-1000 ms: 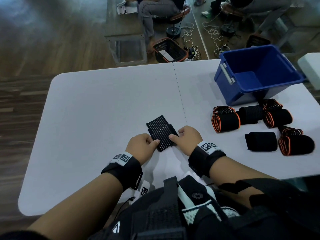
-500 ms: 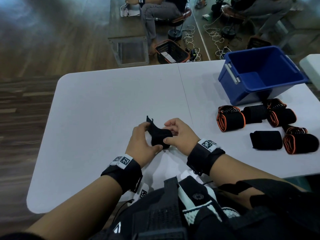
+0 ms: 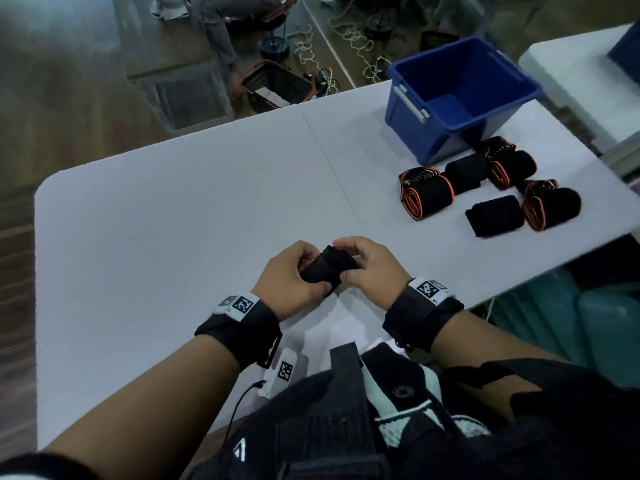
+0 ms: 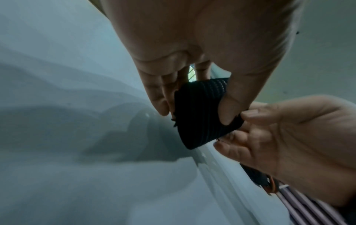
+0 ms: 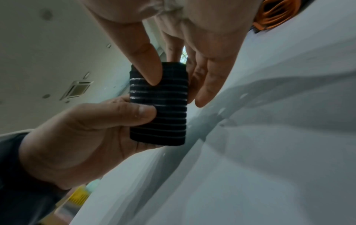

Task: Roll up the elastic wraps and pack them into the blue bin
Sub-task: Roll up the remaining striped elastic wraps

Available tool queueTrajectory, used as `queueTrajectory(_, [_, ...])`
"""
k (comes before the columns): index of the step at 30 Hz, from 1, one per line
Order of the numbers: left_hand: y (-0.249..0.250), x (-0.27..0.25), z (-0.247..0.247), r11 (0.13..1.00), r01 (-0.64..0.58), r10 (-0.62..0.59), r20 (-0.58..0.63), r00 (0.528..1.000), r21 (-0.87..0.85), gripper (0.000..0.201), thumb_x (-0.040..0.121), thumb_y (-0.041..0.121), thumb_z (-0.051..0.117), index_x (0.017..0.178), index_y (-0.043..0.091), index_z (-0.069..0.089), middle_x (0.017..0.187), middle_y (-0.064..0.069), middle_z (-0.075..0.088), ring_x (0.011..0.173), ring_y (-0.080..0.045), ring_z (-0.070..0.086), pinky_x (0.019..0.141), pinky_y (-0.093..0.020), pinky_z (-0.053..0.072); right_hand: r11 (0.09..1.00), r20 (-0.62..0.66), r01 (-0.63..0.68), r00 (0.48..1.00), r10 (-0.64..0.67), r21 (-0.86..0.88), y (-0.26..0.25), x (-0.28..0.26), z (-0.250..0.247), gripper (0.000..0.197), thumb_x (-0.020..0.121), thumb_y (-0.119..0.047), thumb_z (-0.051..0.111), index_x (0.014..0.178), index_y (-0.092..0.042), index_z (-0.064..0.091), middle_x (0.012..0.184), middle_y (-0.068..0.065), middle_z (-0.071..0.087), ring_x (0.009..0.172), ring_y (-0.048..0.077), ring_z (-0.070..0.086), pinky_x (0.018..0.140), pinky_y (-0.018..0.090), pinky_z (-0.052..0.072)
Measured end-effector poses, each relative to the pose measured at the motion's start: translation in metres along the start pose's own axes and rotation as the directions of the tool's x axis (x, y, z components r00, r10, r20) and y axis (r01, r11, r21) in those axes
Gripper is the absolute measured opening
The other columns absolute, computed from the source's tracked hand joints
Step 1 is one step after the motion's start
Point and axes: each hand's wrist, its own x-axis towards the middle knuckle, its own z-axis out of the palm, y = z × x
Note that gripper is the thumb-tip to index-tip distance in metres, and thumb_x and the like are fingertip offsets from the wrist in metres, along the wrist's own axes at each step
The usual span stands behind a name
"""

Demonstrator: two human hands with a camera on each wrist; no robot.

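Left hand (image 3: 289,277) and right hand (image 3: 372,268) both pinch rolled black wrap (image 3: 329,268) above table (image 3: 173,220); roll's long axis runs left hand to right hand.

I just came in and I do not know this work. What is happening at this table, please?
A person is rolling elastic wraps for packing. Both hands, the left hand and the right hand, grip one black wrap, now rolled up and held above the white table. Other rolled wraps, some with orange edges, lie on the table in front of the blue bin. No wrap can be seen in the bin.
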Motion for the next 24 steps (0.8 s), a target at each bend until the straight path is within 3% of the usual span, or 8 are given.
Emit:
queueTrajectory(4, [0.01, 0.018, 0.013, 1.0, -0.028, 0.027, 0.176, 0.984, 0.006, 0.042, 0.058, 0.029, 0.085, 0.091, 0.029, 0.06, 0.088, -0.001, 0.07, 0.08, -0.021, 0.066, 0.077, -0.04, 0.055, 0.997, -0.102, -0.078, 0.992, 0.079, 0.014, 0.014, -0.021, -0.015, 0.053, 0.072, -0.004, 0.07, 0.119, -0.028, 0.062, 0.116, 0.005, 0.068, 0.107, 0.019, 0.067, 0.096, 0.035, 0.054])
queueTrajectory(7, [0.021, 0.028, 0.029, 0.997, -0.078, 0.072, 0.3, 0.951, 0.007, 0.043, 0.057, 0.023, 0.086, 0.092, 0.028, 0.062, 0.091, -0.001, 0.07, 0.076, -0.015, 0.064, 0.078, -0.041, 0.055, 0.99, -0.121, -0.143, 0.982, 0.142, 0.003, 0.024, -0.038, -0.029, 0.057, 0.074, 0.001, 0.073, 0.125, -0.023, 0.061, 0.113, 0.004, 0.067, 0.1, 0.017, 0.066, 0.089, 0.032, 0.056])
queueTrajectory(10, [0.033, 0.034, 0.047, 0.995, -0.103, 0.102, 0.377, 0.921, -0.018, 0.043, 0.057, 0.018, 0.086, 0.088, 0.029, 0.059, 0.085, 0.005, 0.067, 0.07, -0.01, 0.06, 0.068, -0.032, 0.051, 0.981, -0.127, -0.196, 0.973, 0.195, 0.008, 0.031, -0.052, -0.045, 0.046, 0.075, 0.01, 0.072, 0.116, -0.012, 0.064, 0.1, 0.005, 0.068, 0.085, 0.011, 0.064, 0.069, 0.015, 0.053])
queueTrajectory(12, [0.041, 0.036, 0.058, 0.993, -0.108, 0.114, 0.405, 0.907, -0.035, 0.044, 0.058, 0.014, 0.086, 0.087, 0.027, 0.056, 0.077, 0.008, 0.064, 0.063, -0.007, 0.056, 0.063, -0.026, 0.045, 0.981, -0.177, -0.191, 0.966, 0.186, -0.012, 0.035, -0.059, -0.055, 0.041, 0.073, 0.008, 0.076, 0.107, -0.011, 0.065, 0.098, 0.008, 0.07, 0.085, 0.014, 0.065, 0.067, 0.013, 0.05])
queueTrajectory(16, [0.06, 0.043, 0.082, 0.992, -0.106, 0.125, 0.427, 0.896, -0.068, 0.046, 0.061, 0.006, 0.087, 0.095, 0.02, 0.058, 0.081, 0.001, 0.067, 0.066, -0.008, 0.059, 0.063, -0.026, 0.049, 0.982, -0.262, -0.183, 0.951, 0.165, -0.045, 0.048, -0.067, -0.081, 0.04, 0.068, -0.001, 0.083, 0.103, -0.012, 0.067, 0.106, 0.008, 0.068, 0.095, 0.02, 0.067, 0.076, 0.02, 0.051])
queueTrajectory(21, [0.075, 0.052, 0.113, 0.997, -0.031, 0.052, 0.295, 0.954, -0.078, 0.035, 0.074, 0.024, 0.083, 0.102, 0.018, 0.064, 0.096, -0.001, 0.07, 0.082, -0.019, 0.066, 0.084, -0.041, 0.057, 0.968, -0.276, -0.226, 0.928, 0.249, 0.112, 0.066, -0.071, -0.121, 0.023, 0.081, -0.015, 0.079, 0.1, -0.016, 0.066, 0.096, 0.009, 0.072, 0.087, 0.021, 0.07, 0.077, 0.037, 0.059])
queueTrajectory(24, [0.083, 0.053, 0.135, 0.999, 0.037, -0.032, 0.212, 0.977, -0.02, 0.024, 0.079, 0.022, 0.082, 0.099, 0.018, 0.069, 0.097, 0.002, 0.072, 0.089, -0.019, 0.07, 0.09, -0.043, 0.056, 0.954, -0.284, -0.272, 0.912, 0.297, 0.123, 0.076, -0.068, -0.144, 0.027, 0.081, -0.017, 0.081, 0.101, -0.017, 0.062, 0.099, 0.009, 0.072, 0.086, 0.023, 0.073, 0.078, 0.042, 0.062])
